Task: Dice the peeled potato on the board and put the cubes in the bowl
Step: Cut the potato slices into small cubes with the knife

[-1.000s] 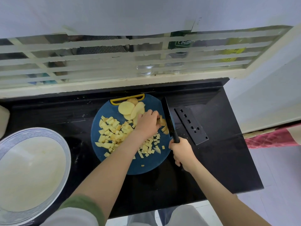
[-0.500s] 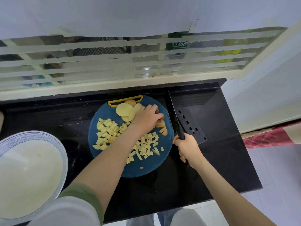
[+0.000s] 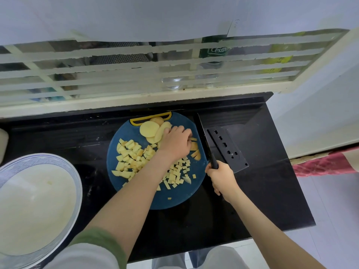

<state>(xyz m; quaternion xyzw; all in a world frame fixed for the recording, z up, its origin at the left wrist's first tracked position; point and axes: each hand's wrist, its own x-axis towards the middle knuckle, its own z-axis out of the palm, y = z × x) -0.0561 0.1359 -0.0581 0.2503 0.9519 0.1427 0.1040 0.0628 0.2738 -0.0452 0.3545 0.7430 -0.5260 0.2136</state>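
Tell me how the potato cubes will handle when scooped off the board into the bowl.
The cubes lie loose in a scattered heap, so they will likely spill from a scoop. Their flat faces probably keep them from rolling. Small pieces, so likely light.

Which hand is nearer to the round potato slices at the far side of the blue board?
Left. The left hand lies right beside the slices, one finger at their edge. The right hand grips the knife at the board's right edge, farther away.
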